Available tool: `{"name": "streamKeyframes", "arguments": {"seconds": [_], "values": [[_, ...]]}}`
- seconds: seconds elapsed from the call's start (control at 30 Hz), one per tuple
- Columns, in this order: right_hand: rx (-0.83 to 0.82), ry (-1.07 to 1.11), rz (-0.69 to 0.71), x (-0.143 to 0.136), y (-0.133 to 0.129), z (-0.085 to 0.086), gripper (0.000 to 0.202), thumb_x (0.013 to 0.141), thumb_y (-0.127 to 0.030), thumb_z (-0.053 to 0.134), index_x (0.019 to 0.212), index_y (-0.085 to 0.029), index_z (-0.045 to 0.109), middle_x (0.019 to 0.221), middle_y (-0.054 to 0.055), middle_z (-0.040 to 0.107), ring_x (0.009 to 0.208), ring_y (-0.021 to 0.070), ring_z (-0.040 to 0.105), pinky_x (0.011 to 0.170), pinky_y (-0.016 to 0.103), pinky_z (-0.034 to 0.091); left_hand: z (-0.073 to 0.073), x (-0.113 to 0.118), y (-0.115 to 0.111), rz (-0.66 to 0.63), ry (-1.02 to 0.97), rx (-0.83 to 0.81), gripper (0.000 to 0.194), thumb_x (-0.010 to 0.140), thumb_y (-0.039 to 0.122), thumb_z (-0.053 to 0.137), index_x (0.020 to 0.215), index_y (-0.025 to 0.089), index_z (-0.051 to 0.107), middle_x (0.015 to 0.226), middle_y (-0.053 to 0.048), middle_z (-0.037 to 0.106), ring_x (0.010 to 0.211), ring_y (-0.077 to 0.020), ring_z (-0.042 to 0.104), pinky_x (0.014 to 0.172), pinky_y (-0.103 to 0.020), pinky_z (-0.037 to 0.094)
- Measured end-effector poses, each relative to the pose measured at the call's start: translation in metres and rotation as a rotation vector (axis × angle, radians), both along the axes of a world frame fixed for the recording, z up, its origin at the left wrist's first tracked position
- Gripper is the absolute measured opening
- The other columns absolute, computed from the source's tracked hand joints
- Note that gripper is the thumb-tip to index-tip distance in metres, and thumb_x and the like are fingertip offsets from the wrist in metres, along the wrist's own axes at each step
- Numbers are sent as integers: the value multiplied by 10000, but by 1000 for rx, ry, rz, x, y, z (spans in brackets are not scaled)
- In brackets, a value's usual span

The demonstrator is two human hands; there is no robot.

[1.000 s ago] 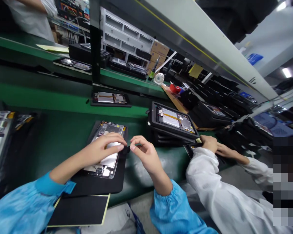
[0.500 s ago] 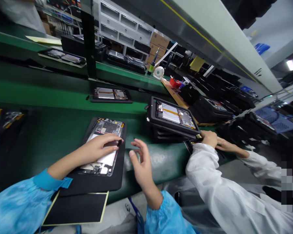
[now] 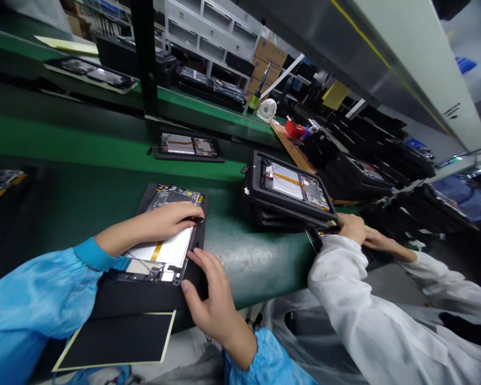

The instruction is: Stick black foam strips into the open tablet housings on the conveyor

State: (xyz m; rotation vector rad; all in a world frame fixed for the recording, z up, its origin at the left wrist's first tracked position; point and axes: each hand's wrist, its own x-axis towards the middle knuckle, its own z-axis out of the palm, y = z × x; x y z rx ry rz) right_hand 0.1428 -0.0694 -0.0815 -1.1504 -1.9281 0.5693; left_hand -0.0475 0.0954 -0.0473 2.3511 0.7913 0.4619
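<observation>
An opened tablet (image 3: 169, 251), its white battery, orange ribbon and circuit board exposed, lies on a black foam pad (image 3: 144, 299). Across it reaches my left hand (image 3: 166, 222), fingers curled, with a small black piece (image 3: 194, 219) at the fingertips; its exact kind is unclear. My right hand (image 3: 214, 299) is at the tablet's near right edge, thumb and fingers apart, fingertips touching the edge. Part of the battery and board is hidden under my left hand.
A black sheet with a pale yellow border (image 3: 116, 342) sticks out below the pad. Stacked foam trays with another opened tablet (image 3: 292, 184) stand to the right. Behind lies one more tablet (image 3: 188, 145). A co-worker's white sleeves (image 3: 353, 299) and hands reach in at right.
My right hand has moved left and down from beside the pad onto the tablet's edge. My left hand stays over the tablet, having shifted slightly up. The view has turned a little.
</observation>
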Motion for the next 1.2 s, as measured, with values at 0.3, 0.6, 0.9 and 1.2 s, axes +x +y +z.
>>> {"name": "streamKeyframes", "arguments": {"seconds": [0.3, 0.6, 0.9, 1.2], "values": [[-1, -120, 100, 1, 1, 7, 661, 943, -271, 606, 1553, -179, 368, 1481, 147, 574, 1423, 265, 480, 1176, 433, 444, -10, 3, 10, 115, -48, 47, 395, 932, 250, 400, 1252, 157, 612, 1072, -105, 687, 1060, -245, 618, 954, -346, 472], [-1, -139, 111, 0, 2, 7, 718, 903, -364, 653, 1539, -159, 389, 1295, 166, 645, 1206, 307, 564, 1022, 475, 520, 15, 3, -25, -59, -93, -272, 479, 739, 118, 408, 1194, 181, 541, 842, 12, 722, 774, -162, 668, 750, -244, 476], [119, -162, 144, -1, 2, 6, 697, 931, -380, 604, 1547, -177, 348, 1331, 169, 626, 1177, 305, 567, 985, 461, 522, 21, 9, -13, -97, 81, -188, 370, 740, 119, 414, 1060, 186, 587, 786, 7, 691, 702, -167, 635, 653, -238, 408], [79, -133, 160, 1, 0, 4, 737, 916, -368, 641, 1563, -182, 341, 1377, 163, 619, 1231, 307, 553, 1046, 461, 512, 22, 18, -1, -67, 219, 65, 297, 856, 115, 430, 1055, 206, 631, 831, -30, 681, 752, -194, 630, 649, -258, 363]]}}
